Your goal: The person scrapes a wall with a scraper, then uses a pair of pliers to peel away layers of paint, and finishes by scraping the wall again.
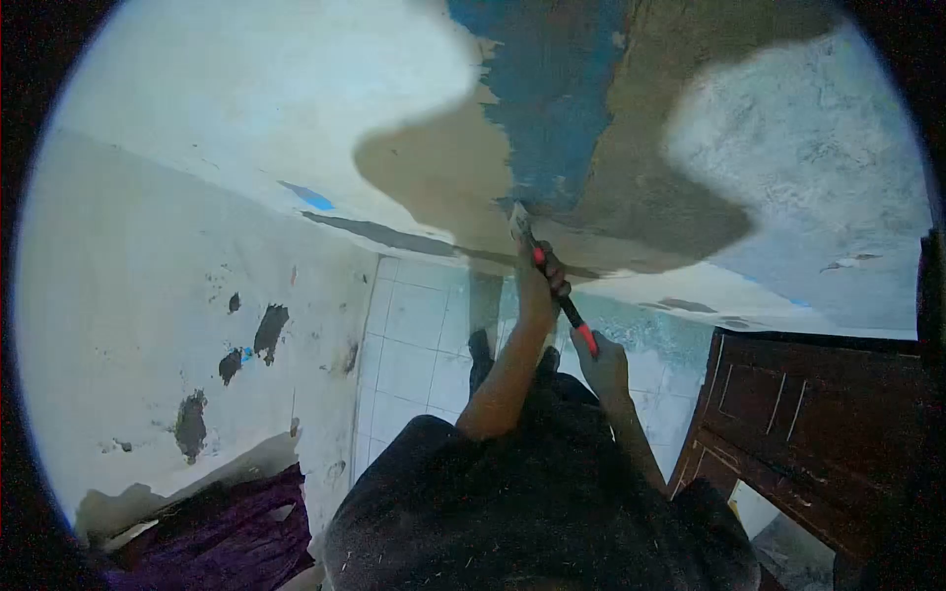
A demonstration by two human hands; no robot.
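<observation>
A long-handled scraper (pixel 571 312) with a black and red handle is held in both hands. My left hand (pixel 548 279) is closed round the handle just below the metal blade. Lower down, my right hand (pixel 603 366) grips the red end of the handle. The blade's edge meets the wall (pixel 434 177) at the lower end of a blue paint patch (pixel 552 108). Pale, partly peeled paint lies left of this patch, and a bare grey-brown surface (pixel 650 128) lies to its right. My shadow falls across this area.
A side wall (pixel 148 295) on the left has several dark chipped spots. White floor tiles (pixel 409 325) lie below, with pale debris near the wall. A dark wooden cabinet or door (pixel 808 414) is at the right, and a purple cloth (pixel 227 527) at the lower left.
</observation>
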